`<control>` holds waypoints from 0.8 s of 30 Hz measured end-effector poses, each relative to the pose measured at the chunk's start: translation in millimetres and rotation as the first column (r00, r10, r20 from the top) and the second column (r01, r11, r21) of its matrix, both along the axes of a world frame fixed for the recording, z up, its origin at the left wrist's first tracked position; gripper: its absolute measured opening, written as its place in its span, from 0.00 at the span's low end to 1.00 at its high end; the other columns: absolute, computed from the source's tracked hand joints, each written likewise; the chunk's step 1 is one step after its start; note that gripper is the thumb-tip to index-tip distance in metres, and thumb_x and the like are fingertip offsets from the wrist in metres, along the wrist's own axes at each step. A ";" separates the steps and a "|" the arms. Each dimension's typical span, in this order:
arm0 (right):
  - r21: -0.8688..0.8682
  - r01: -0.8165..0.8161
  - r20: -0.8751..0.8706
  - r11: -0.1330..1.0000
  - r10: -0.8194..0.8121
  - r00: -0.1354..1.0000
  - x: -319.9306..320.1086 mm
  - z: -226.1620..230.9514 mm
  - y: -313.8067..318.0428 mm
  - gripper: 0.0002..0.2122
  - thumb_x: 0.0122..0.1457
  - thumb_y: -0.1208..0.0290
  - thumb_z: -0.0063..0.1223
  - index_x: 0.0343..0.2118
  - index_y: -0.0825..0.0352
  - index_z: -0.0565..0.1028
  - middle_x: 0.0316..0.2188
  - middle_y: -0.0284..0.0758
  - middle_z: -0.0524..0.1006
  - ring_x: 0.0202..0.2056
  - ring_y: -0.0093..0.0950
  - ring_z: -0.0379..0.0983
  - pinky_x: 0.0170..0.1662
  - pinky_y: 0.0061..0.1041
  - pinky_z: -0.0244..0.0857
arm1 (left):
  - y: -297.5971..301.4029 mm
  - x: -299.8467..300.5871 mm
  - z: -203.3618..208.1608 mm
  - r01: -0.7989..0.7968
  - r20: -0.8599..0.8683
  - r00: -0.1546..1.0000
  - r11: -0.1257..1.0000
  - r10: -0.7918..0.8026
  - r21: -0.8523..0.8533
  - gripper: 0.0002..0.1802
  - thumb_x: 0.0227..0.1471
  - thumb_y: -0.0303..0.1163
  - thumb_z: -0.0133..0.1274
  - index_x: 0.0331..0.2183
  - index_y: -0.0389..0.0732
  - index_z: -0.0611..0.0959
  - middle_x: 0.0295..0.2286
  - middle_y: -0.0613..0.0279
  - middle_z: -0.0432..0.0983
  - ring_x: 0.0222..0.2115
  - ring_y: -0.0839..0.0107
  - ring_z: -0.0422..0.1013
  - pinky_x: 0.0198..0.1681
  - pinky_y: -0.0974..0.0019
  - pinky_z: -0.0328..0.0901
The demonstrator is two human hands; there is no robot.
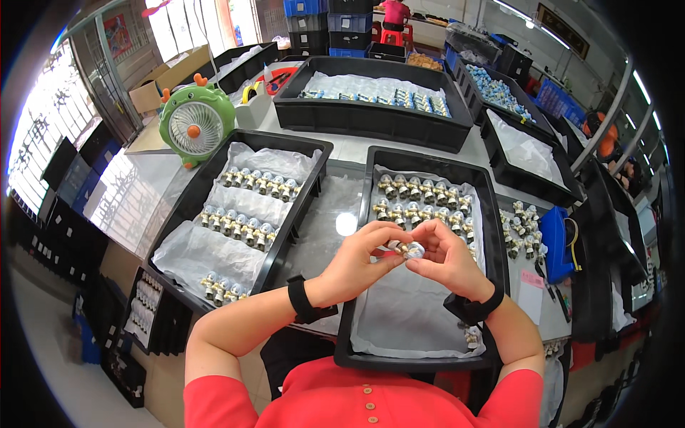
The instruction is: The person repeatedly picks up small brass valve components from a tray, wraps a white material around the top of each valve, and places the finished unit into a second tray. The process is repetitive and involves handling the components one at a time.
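Head view: L hand [362,255] & R hand [451,262] pinch figurine [412,250] btwn them, both grips nearly closed on it. It's over R tray [499,250], w/ rows of similar figs [417,190] at far end. More rows [239,227] in L tray [294,214], loose figs [529,230] right of R tray. Fan [193,131] by L tray's far corner.

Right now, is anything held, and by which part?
A small figurine: the left hand seems to pinch its body, the right hand its round, pale head; exact contacts are partly hidden.

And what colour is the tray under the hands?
Black; the tray shows best in the head view, along its rim.
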State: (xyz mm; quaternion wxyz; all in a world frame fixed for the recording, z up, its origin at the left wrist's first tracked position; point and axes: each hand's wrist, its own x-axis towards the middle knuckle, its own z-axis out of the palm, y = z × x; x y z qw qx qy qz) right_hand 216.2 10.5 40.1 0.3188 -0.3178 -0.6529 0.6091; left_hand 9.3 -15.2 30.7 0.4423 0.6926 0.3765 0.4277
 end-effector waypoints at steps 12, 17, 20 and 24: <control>0.381 0.119 0.029 0.917 -0.141 0.990 -4.2 -20.4 1.3 0.16 0.53 0.78 0.60 0.46 0.68 0.72 0.33 0.31 0.76 0.32 0.17 0.72 0.37 0.18 0.68 | 3.3 -7.7 -24.6 0.252 0.462 0.886 0.874 -0.035 -0.417 0.18 0.59 0.31 0.49 0.50 0.39 0.69 0.40 0.63 0.74 0.43 0.76 0.69 0.48 0.70 0.64; 0.387 0.148 0.010 0.910 -0.164 0.986 -2.9 -28.6 3.3 0.14 0.53 0.78 0.60 0.43 0.68 0.73 0.31 0.30 0.77 0.30 0.16 0.72 0.36 0.18 0.67 | 1.4 -8.3 -25.1 0.298 0.475 0.877 0.858 -0.073 -0.419 0.22 0.60 0.35 0.49 0.54 0.43 0.66 0.43 0.62 0.74 0.45 0.75 0.69 0.52 0.67 0.63; 0.296 0.153 -0.007 0.943 -0.158 0.987 -5.1 -27.5 1.4 0.16 0.53 0.78 0.59 0.45 0.67 0.71 0.32 0.30 0.76 0.31 0.17 0.72 0.37 0.18 0.67 | 2.1 -9.4 -22.6 0.299 0.472 0.880 0.840 -0.059 -0.452 0.25 0.60 0.36 0.48 0.57 0.46 0.63 0.43 0.62 0.74 0.45 0.74 0.69 0.51 0.66 0.64; 0.159 0.123 -0.083 0.980 -0.111 0.990 -6.6 -23.3 0.4 0.20 0.54 0.78 0.59 0.50 0.67 0.67 0.34 0.30 0.75 0.35 0.18 0.71 0.40 0.19 0.67 | 3.5 -9.4 -17.0 0.329 0.492 0.871 0.756 -0.011 -0.565 0.26 0.60 0.36 0.47 0.58 0.46 0.62 0.43 0.62 0.73 0.45 0.72 0.70 0.49 0.65 0.66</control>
